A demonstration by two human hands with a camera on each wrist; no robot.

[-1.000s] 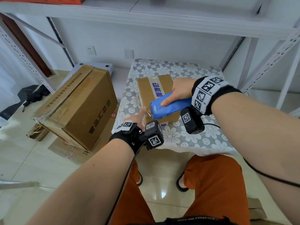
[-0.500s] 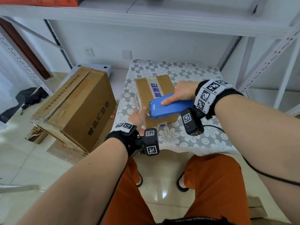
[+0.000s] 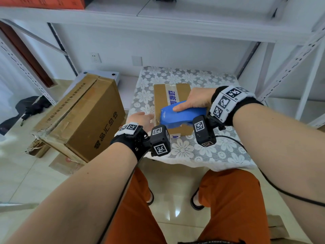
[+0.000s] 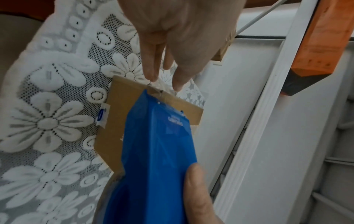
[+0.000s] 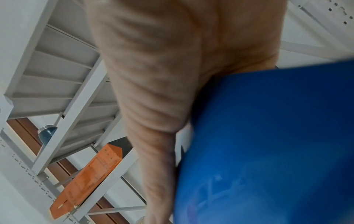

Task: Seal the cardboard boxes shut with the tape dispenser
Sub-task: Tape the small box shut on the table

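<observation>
A small cardboard box (image 3: 160,99) with a printed tape strip along its top lies on the lace-covered table (image 3: 202,152). My right hand (image 3: 195,99) grips the blue tape dispenser (image 3: 182,117), whose nose sits over the box's near left corner. In the left wrist view the dispenser (image 4: 159,151) covers most of the box (image 4: 114,121). My left hand (image 3: 142,118) reaches to the box's left edge, and its straight fingers (image 4: 151,72) touch the cardboard beside the dispenser's nose. The right wrist view is filled by the dispenser (image 5: 268,144) and my right hand (image 5: 162,75).
A large cardboard box (image 3: 84,117) leans tilted on the floor left of the table. White metal shelf uprights (image 3: 290,64) flank the table, with an orange box (image 3: 44,1) on the shelf above. My knees are just in front of the table edge.
My left hand has slid a little left, from in front of the dispenser's nose to the box's left edge. The dispenser has levelled slightly over the near end of the box.
</observation>
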